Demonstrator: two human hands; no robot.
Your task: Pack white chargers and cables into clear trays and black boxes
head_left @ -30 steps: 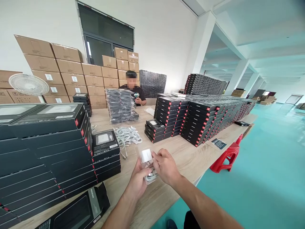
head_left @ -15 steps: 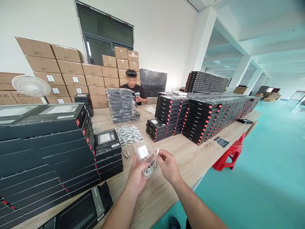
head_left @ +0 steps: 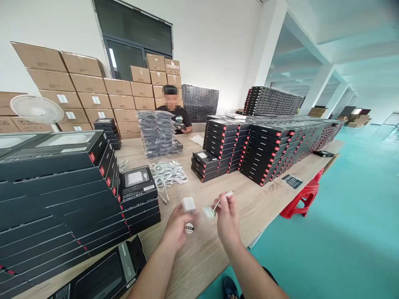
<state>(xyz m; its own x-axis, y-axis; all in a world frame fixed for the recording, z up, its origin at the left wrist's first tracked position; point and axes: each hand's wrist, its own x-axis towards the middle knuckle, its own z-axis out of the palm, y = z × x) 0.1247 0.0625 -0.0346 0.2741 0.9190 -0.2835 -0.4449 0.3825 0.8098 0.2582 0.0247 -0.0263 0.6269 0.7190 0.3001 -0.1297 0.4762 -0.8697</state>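
My left hand [head_left: 175, 227] is closed on a clear plastic tray that holds a white charger plug [head_left: 188, 203]. A small round black-and-white label [head_left: 189, 228] shows beside my fingers, lower on the tray. My right hand [head_left: 228, 220] pinches a white cable [head_left: 209, 211], apart from the tray and to its right. One cable end sticks out above the fingers; the bundled part is blurred by motion. Past my hands, a loose pile of white cables [head_left: 170, 172] lies on the table.
Black boxes [head_left: 140, 185] with clear windows are stacked at left, beside an opened black box [head_left: 106, 274]. Long rows of black boxes [head_left: 262, 153] run along the right. Across the wooden table [head_left: 208, 265] a person [head_left: 179, 114] sits behind bagged grey items [head_left: 156, 133]. A red stool [head_left: 304, 201] stands at right.
My right hand has pulled the cable out of the tray and moved it up and right. My left hand keeps the tray with the charger plug. The view has shifted slightly.
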